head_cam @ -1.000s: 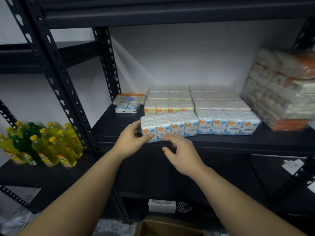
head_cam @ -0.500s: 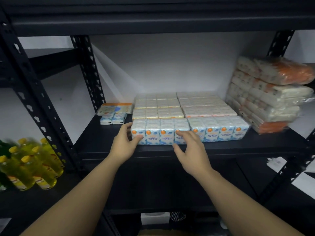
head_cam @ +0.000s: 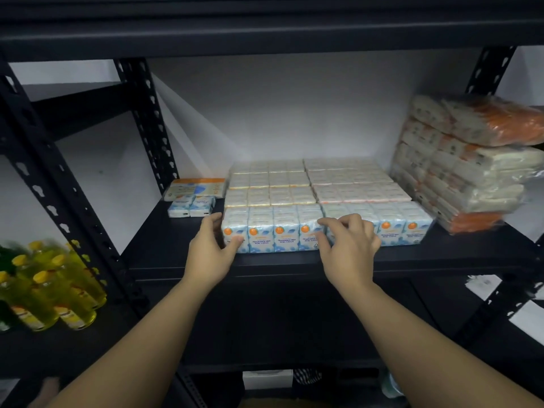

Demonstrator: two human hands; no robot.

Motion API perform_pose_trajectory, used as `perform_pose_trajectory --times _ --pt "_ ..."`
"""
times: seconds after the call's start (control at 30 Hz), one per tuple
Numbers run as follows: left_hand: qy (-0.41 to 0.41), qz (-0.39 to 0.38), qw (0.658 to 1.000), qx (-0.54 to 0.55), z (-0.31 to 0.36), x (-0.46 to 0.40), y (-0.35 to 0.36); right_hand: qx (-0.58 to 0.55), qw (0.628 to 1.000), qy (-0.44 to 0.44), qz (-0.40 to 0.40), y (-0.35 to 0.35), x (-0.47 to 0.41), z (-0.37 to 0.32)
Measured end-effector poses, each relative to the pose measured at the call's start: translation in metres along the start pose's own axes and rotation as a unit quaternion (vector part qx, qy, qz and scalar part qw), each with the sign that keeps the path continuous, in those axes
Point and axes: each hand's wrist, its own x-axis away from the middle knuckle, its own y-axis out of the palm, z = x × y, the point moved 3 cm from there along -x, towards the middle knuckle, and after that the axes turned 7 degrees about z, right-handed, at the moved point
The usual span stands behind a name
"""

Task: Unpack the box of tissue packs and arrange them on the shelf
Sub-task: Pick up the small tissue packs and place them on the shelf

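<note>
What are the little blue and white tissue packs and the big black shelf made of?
The blue and white tissue packs look wrapped in thin, shiny plastic film: light glints off it, and the printed fronts look smooth. The paper inside cannot be seen. The black shelf looks like painted metal with a matte finish; its uprights have punched slots, as on steel racking.

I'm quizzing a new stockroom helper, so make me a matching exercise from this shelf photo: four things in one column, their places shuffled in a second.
Things:
1. Left hand
2. Orange bundles
3. Yellow bottles
4. Two loose packs

Places:
A. Lower shelf, far left
B. Left end of the front tissue block
C. Stacked at the shelf's right end
D. Left of the tissue blocks, toward the back

Pairs: 1-B, 2-C, 3-A, 4-D
</note>
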Motion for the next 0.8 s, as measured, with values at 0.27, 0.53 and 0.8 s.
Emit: perform_pose_trajectory --times 0.27,0.53,0.8 --pt "0.086 -0.054 0.979 -0.175 0.038 0.001 0.023 0.025 0.998 0.024 -0.059 -0.012 -0.014 0.038" --pt "0.049 -0.030 0.984 -0.171 0.042 -0.001 0.033 0.005 0.992 -0.015 -0.125 -0.006 -0.024 0.052" --pt "0.013 -0.031 0.982 -0.187 0.049 -0.004 0.028 0.020 0.985 -0.029 -0.168 -0.014 -0.029 0.054"
